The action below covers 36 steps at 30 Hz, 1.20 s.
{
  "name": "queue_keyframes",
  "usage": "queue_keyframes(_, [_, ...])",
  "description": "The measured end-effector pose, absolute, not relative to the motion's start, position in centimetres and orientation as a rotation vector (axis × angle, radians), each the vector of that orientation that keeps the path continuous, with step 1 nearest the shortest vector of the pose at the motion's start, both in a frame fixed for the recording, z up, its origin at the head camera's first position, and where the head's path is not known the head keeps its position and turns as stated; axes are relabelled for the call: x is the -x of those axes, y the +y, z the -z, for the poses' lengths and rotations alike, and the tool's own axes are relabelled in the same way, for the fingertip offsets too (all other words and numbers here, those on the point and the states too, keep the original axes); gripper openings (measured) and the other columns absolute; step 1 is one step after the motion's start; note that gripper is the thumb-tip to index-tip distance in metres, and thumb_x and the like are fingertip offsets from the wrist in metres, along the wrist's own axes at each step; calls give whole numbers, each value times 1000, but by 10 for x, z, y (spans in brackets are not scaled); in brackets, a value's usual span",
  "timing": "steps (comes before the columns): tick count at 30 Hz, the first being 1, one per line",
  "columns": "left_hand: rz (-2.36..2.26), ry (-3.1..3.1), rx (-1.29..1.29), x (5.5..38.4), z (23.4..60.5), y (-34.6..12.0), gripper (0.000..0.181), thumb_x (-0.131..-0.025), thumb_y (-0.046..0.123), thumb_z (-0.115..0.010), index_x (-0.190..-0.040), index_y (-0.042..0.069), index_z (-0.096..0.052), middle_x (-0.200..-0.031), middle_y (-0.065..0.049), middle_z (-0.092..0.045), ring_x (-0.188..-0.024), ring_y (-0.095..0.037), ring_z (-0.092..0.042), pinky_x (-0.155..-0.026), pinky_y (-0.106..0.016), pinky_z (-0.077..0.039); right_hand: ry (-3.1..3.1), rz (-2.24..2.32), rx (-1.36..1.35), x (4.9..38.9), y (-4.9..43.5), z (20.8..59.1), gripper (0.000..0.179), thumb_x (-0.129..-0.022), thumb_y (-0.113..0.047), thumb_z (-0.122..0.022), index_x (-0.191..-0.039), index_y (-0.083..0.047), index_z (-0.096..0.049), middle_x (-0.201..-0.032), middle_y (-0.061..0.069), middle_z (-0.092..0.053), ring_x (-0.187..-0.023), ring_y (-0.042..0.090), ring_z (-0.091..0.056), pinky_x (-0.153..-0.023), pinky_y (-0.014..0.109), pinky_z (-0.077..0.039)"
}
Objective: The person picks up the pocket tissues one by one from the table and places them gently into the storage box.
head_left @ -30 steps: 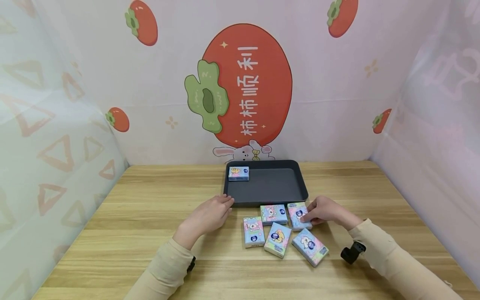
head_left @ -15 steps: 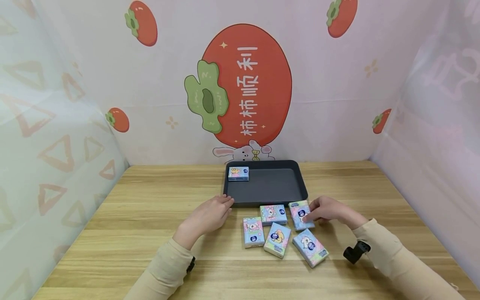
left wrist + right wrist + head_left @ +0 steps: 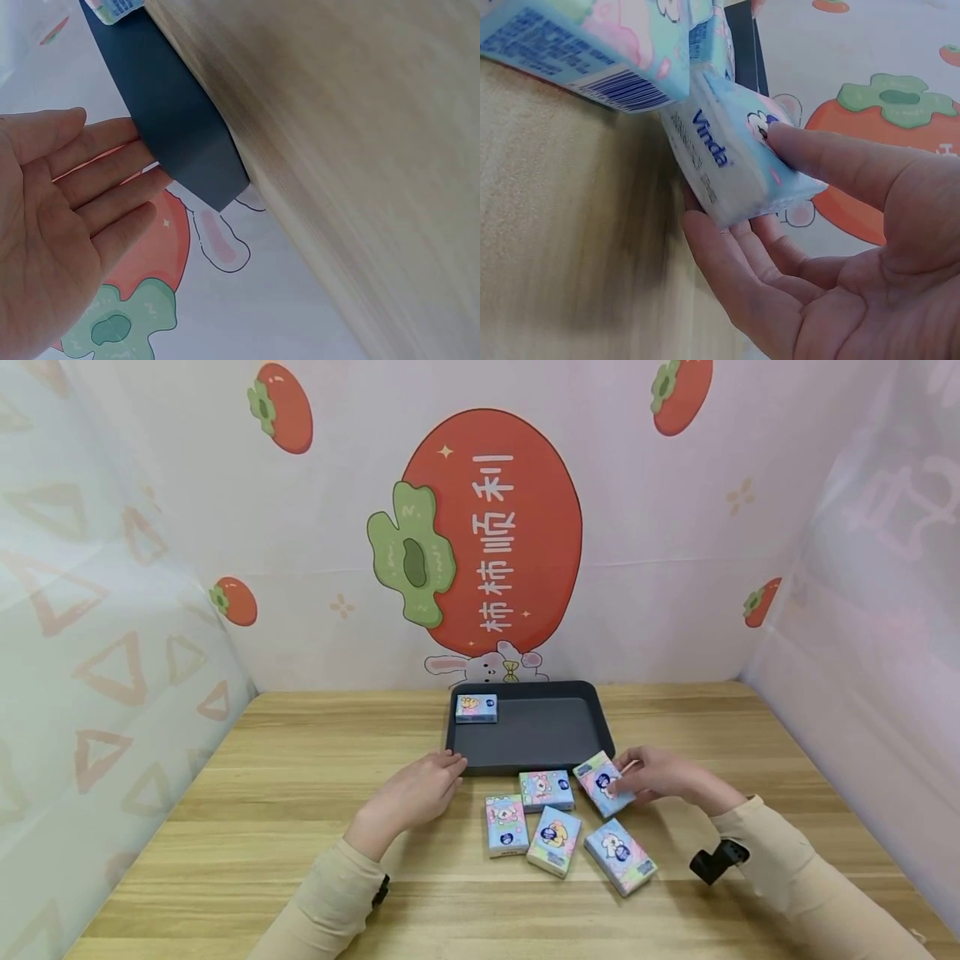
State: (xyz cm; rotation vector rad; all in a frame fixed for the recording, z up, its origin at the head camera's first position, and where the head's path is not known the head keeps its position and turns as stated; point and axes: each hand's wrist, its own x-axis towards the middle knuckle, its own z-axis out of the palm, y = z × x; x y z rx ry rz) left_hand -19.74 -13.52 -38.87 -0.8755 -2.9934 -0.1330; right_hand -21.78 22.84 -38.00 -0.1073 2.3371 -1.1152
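The held pack point(image 3: 602, 780) has turned askew since the earlier frame, at the near right corner of the tray point(image 3: 547, 731). A nearer pack point(image 3: 604, 45) is cut off in the right wrist view. The right hand point(image 3: 663, 772) pinches the held pack, thumb hiding part of its blue-and-pink face; the pale end reads "Vinda". The left hand point(image 3: 420, 789), fingers straight, touches the tray.

A pastel Vinda pack point(image 3: 597, 779) tilts, pinched in the right hand point(image 3: 663, 772), by the dark tray's point(image 3: 551, 731) near rim.
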Motion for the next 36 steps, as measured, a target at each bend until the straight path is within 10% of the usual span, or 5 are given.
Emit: queue_keyframes(36, [136, -2998, 879, 196, 389, -136, 37, -99, 20, -49, -128, 0, -58, -134, -16, -56, -127, -30, -51, -107, -42, -42, 2411, 1192, 152, 245, 214, 352, 50, -88, -27, -67, -121, 9, -57, -108, 18, -64, -81, 15, -61, -81, 33, -58])
